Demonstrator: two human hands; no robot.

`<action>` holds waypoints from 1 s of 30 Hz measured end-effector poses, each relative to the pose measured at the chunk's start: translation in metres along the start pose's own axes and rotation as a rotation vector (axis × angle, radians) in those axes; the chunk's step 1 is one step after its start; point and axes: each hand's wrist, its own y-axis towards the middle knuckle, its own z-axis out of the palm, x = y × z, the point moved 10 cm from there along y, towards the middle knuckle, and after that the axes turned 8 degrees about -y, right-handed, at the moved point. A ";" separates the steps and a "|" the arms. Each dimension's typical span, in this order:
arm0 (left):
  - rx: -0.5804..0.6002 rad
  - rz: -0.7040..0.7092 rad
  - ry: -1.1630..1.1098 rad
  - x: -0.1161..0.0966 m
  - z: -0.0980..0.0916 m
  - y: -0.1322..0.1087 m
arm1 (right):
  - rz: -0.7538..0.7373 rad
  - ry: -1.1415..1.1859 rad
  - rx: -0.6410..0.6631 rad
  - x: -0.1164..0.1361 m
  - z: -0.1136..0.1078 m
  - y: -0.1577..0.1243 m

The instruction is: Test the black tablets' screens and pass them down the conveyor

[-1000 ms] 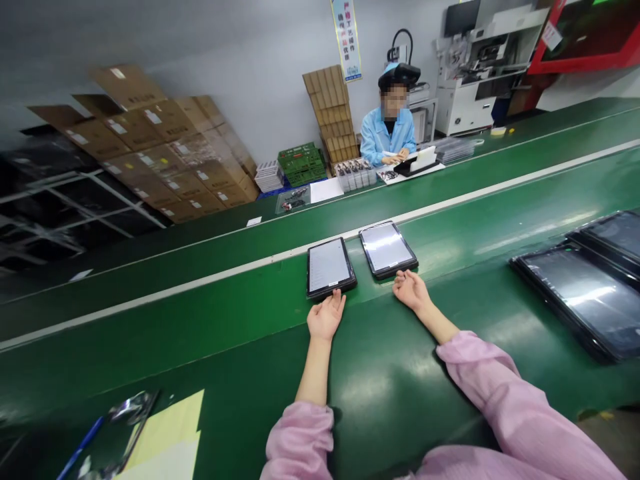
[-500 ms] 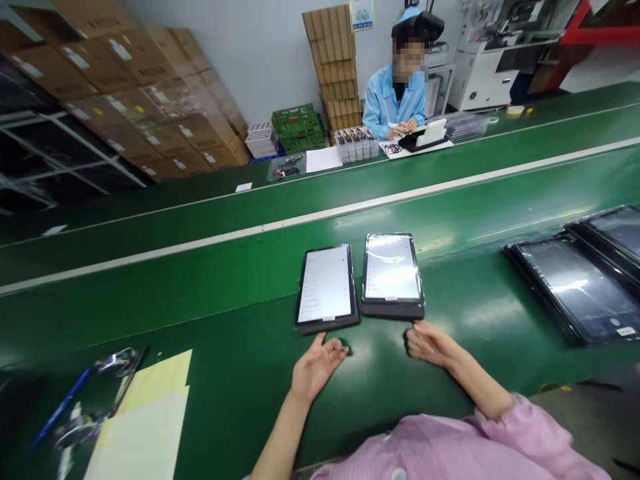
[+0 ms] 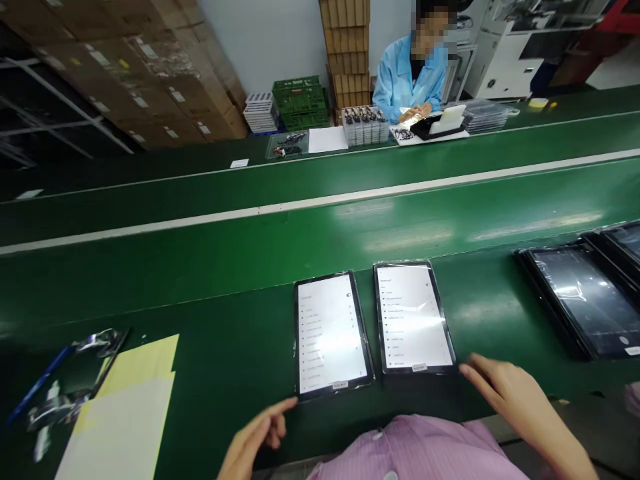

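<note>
Two tablets with lit white screens lie side by side on the green bench in front of me, the left tablet (image 3: 330,333) and the right tablet (image 3: 413,317). My left hand (image 3: 255,437) hovers just below the left tablet's near left corner, index finger stretched toward it, holding nothing. My right hand (image 3: 510,397) lies at the right tablet's near right corner, fingers extended and touching or almost touching its edge. Both hands are empty. My pink sleeves fill the bottom edge.
Dark-screened tablets (image 3: 583,300) lie stacked at the right. Yellow and white paper sheets (image 3: 125,407) and a shiny plastic bag (image 3: 70,380) sit at the left. Across the green conveyor (image 3: 320,173) a person in a blue coat (image 3: 413,73) works. Cardboard boxes (image 3: 165,80) stand behind.
The two tablets have come closer to me, near the bench's front edge. Both my hands drew back toward my body with them; my view tilted downward.
</note>
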 end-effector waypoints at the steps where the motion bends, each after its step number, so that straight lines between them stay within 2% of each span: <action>1: -0.035 0.149 0.121 -0.025 -0.007 0.006 | -0.094 -0.082 -0.076 0.022 -0.010 0.014; 2: -0.066 0.282 0.231 -0.046 -0.008 0.011 | -0.222 -0.141 -0.146 0.048 -0.014 0.026; 4: -0.128 0.495 0.458 -0.075 0.003 0.016 | -0.469 -0.231 -0.266 0.097 -0.011 0.043; 5: -0.150 0.573 0.569 -0.083 0.012 0.017 | -0.558 -0.251 -0.307 0.115 -0.005 0.048; 7: -0.173 0.693 0.774 -0.087 0.034 0.015 | -0.652 -0.255 -0.354 0.133 0.007 0.051; 10: -0.164 0.845 0.939 -0.079 0.062 0.001 | -0.636 -0.218 -0.395 0.122 0.011 0.045; 13: -0.157 0.967 0.972 -0.068 0.078 -0.015 | -0.529 -0.209 -0.516 0.090 -0.012 0.030; 16: -0.215 0.917 0.936 -0.056 0.075 -0.011 | -0.435 -0.209 -0.661 0.064 -0.039 0.016; 18: -0.229 0.809 0.894 -0.048 0.067 0.001 | -0.405 -0.194 -0.658 0.058 -0.043 0.016; 21: -0.200 0.685 0.826 -0.044 0.055 0.016 | -0.396 -0.214 -0.561 0.066 -0.030 0.025; 24: -0.143 0.644 0.803 -0.047 0.052 0.022 | -0.408 -0.249 -0.484 0.083 -0.015 0.033; 27: -0.084 0.696 0.747 -0.053 0.057 0.018 | -0.437 -0.238 -0.450 0.100 -0.006 0.038; 30: -0.112 0.761 0.635 -0.058 0.058 0.012 | -0.449 -0.224 -0.418 0.107 0.003 0.042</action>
